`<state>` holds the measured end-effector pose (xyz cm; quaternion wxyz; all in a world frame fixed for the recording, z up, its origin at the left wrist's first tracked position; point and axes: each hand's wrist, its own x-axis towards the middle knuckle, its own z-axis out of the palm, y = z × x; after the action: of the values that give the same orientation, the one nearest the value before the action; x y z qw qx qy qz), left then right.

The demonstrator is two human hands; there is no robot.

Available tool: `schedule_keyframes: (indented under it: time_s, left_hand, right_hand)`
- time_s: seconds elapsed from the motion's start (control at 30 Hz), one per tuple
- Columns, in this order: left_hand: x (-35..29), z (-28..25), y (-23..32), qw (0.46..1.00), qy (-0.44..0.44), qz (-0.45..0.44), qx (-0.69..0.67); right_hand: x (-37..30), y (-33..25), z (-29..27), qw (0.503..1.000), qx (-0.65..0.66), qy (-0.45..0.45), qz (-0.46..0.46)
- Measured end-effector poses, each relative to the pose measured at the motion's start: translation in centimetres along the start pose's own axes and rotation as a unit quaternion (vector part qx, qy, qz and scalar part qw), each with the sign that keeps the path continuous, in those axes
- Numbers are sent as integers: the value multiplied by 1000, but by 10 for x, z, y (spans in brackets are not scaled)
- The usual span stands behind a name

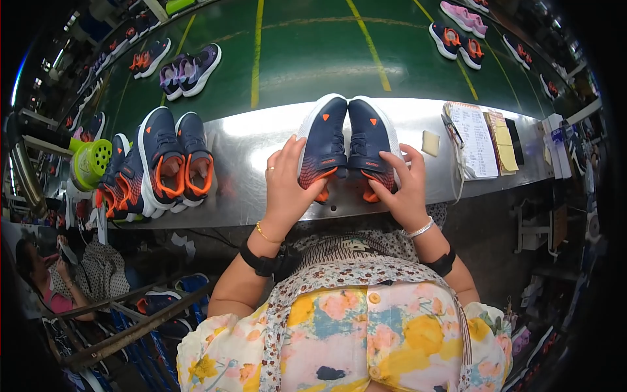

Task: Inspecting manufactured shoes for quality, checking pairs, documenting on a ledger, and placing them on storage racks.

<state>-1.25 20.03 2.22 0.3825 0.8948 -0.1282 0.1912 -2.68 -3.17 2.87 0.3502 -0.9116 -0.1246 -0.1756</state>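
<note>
Grasping the left navy shoe around its heel with the left hand, the right navy shoe likewise with the right hand — both equally near. Held side by side over the middle of the metal table, with heels by the near edge and long axes running toward the far edge — toes closer together than heels. Cannot tell whether resting or lifted.

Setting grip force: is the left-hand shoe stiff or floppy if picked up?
The shoe is probably stiff along its thick white sole. Its orange collar, by the left hand, looks soft and may give if squeezed.
</note>
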Motion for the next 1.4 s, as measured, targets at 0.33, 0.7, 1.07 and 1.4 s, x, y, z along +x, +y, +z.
schedule_keyframes:
  time_s: [0.33, 0.7, 1.07, 1.4]
  left_hand:
    - [14, 10, -39, 933, -71, -241, -258]
    - [20, 15, -35, 833, -184, -290, -433]
    - [33, 31, -37, 450, -84, -450, -767]
    - [45, 40, 5, 410, -64, -457, -787]
  right_hand:
    - [8, 49, 2, 963, 200, -17, 180]
    - [13, 47, 5, 854, 414, -170, 266]
    - [25, 47, 19, 545, 735, -82, 394]
    - [32, 22, 38, 465, 800, -32, 377]
